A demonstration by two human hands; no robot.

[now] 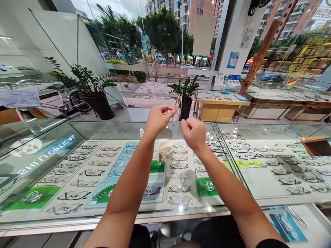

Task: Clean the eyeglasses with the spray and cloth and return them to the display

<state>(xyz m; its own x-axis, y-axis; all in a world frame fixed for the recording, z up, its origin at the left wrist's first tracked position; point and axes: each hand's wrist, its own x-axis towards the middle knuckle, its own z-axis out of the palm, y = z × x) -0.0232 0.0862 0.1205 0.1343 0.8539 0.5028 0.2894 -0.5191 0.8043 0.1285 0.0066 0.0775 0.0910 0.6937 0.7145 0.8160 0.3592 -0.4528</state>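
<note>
Both hands are raised over a glass display case (150,209). My left hand (160,119) pinches a thin, clear-looking pair of glasses (178,103) between thumb and fingertips. Just right of it, my right hand (193,133) is closed with the fingers curled in; whether it holds anything is hidden. A crumpled beige cloth (164,151) lies on the glass below and between the hands. Beside my left wrist stands a small white bottle (141,132). Rows of eyeglasses (179,166) sit inside the case under the glass.
More framed glasses (280,171) fill the case at the right, near a brown box (317,145). Beyond the case stand two potted plants (99,106) (185,107) and a wooden display table (222,106). An open drawer (307,220) is at the lower right.
</note>
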